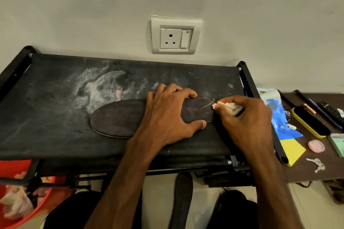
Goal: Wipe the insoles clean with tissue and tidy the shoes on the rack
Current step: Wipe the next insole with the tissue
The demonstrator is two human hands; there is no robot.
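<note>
A dark insole lies flat along the black fabric top of the shoe rack. My left hand presses down on its right half, fingers spread over the far edge and thumb at the near edge. My right hand pinches a crumpled white tissue against the insole's right end. A second dark insole lies on the floor below the rack, between dark shoes.
The rack top has a whitish dusty stain. A red bucket with used tissues stands at lower left. To the right, a brown table holds a shoe brush, blue plastic bag, remote, keys and pens. A wall socket is behind.
</note>
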